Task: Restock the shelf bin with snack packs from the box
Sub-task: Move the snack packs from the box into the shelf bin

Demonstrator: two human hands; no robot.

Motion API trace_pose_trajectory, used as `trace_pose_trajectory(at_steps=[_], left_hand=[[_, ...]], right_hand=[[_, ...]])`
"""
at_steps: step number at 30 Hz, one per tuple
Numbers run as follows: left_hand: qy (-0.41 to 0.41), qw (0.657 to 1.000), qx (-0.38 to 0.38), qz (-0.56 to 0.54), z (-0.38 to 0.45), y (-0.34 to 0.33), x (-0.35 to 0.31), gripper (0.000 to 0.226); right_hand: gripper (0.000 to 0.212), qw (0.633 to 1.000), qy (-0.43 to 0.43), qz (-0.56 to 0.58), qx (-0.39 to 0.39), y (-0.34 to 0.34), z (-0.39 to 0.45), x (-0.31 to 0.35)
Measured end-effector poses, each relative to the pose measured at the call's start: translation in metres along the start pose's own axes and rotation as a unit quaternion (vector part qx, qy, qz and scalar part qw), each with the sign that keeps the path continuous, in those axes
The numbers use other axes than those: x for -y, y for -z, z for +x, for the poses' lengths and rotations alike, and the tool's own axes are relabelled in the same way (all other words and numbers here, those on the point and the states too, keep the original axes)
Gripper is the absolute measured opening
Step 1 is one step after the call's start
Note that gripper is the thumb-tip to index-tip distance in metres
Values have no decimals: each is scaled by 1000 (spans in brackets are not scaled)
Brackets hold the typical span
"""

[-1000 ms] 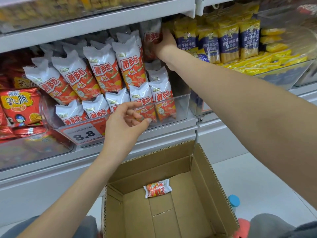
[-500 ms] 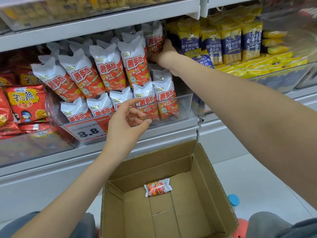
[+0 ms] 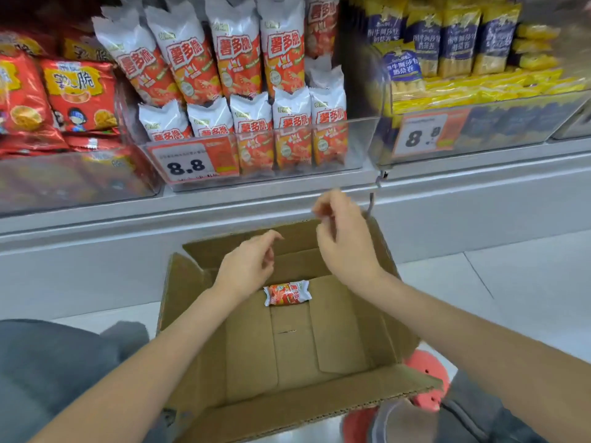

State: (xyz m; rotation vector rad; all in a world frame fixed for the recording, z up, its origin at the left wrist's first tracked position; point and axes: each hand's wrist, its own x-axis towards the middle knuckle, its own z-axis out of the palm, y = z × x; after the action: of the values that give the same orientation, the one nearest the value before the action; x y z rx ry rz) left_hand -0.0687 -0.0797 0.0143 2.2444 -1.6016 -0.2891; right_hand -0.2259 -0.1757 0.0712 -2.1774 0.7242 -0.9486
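The box (image 3: 198, 318) is made of matt brown corrugated cardboard, its cut edges showing the fluting. The snack pack (image 3: 287, 293) inside is wrapped in glossy printed foil-like film. The shelf bin (image 3: 358, 145) is formed of clear, smooth, reflective plastic. The shelf edge (image 3: 224, 203) is finished in smooth grey.

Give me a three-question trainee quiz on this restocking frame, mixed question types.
1. True or false: the cardboard box still holds one snack pack.
2. What do the left hand and right hand hold? A) a pack each B) nothing C) the box flaps
3. Fill in: the price tag on the clear shelf bin reads ___.

Key: 1 true; 2 B, both hover over the box with loosely curled fingers; 3 8.8.
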Motion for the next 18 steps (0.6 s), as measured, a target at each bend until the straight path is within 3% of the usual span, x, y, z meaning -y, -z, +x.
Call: trace_pose_trajectory(at_steps=[3, 5, 7, 10, 14, 15, 18], left_hand=[[87, 989, 116, 21, -18, -47, 23, 42], [131, 974, 181, 40, -25, -76, 38, 42], [186, 961, 205, 28, -25, -100, 50, 48], [328, 923, 166, -117, -10, -130, 63, 49], [450, 843, 114, -272, 13, -165, 69, 48], [467, 828, 107, -293, 18, -174, 73, 45], [495, 800, 86, -328, 28, -195, 82, 36]], right_hand=[[22, 972, -109, -101, 181, -32, -48, -50], [28, 922, -231, -134, 280, -54, -67, -87], [37, 856, -382, -119, 327, -82, -81, -124], [55, 798, -523, -57, 294, -128, -100, -165], [38, 782, -584, 25, 216, -175, -107, -188], [37, 761, -618, 68, 186, -186, -107, -192], [40, 638, -719, 252, 108, -210, -100, -198]])
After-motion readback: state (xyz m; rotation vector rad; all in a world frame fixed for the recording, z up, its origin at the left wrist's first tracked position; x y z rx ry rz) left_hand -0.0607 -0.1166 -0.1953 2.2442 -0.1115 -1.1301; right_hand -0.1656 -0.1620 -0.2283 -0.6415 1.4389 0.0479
